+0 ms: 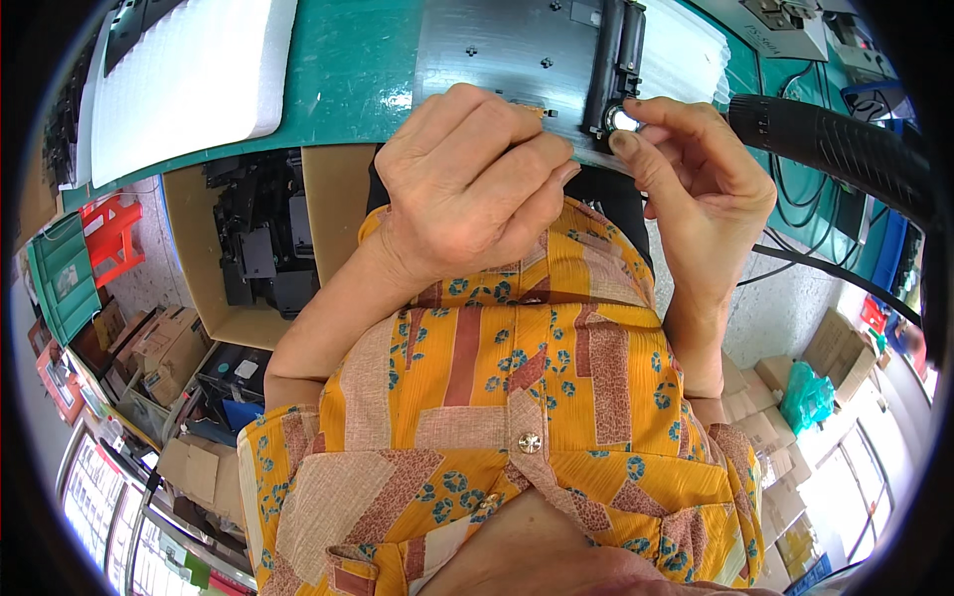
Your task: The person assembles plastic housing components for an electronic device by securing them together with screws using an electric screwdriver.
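A flat dark panel (507, 50) with small cut-outs lies on the green work surface in front of me. A black ribbed bar-shaped part (618, 60) runs along its right side. At the near end of that bar, a small shiny round piece (623, 119) sits between the thumb and forefinger of my right hand (701, 174). My left hand (472, 184) is closed over the near edge of the panel, its knuckles up. Whatever its fingers hold is hidden; a small yellowish bit shows beyond them.
White foam sheets (194, 74) lie on the green table (343, 74) at left. Below stands a cardboard box (333, 204) of black parts (260, 248). A thick black ribbed tube (820, 139) and cables (795, 189) crowd the right. Cartons (840, 353) stand on the floor.
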Tool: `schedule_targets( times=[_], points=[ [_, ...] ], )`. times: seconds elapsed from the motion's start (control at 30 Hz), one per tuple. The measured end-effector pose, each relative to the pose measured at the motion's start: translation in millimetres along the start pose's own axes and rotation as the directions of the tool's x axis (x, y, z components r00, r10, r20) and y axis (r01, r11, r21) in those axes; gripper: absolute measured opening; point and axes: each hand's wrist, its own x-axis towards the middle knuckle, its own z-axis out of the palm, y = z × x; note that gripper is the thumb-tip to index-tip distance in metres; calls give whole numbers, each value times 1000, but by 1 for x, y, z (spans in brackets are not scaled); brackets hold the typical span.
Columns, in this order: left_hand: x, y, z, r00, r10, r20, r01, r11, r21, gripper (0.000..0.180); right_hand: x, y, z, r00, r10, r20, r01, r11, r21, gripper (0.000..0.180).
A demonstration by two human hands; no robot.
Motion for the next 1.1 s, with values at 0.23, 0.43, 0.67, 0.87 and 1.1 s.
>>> schedule_targets(
  times=[0.23, 0.43, 0.67, 0.87, 1.1],
  points=[
    [-1, -1, 1, 1000, 10, -9, -10, 1000, -1, 24, 3, 1, -5, 999, -7, 49, 6, 999, 37, 22],
    [-2, -1, 1, 1000, 24, -11, -24, 1000, 6, 24, 3, 3, -6, 999, -29, 42, 28, 999, 28, 23],
    [2, 2, -1, 1000, 13, -4, -13, 999, 30, 24, -20, -15, -4, 1000, -28, -3, 27, 990, -137, 26],
    [12, -3, -6, 999, 52, 9, -53, 995, 87, 26, -36, -23, -35, 962, -151, -228, 154, 988, -6, 9],
    [27, -6, 3, 999, 49, 1, -49, 998, 33, 26, -18, -1, -13, 990, -110, -88, 104, 992, -71, 16]
  ],
)
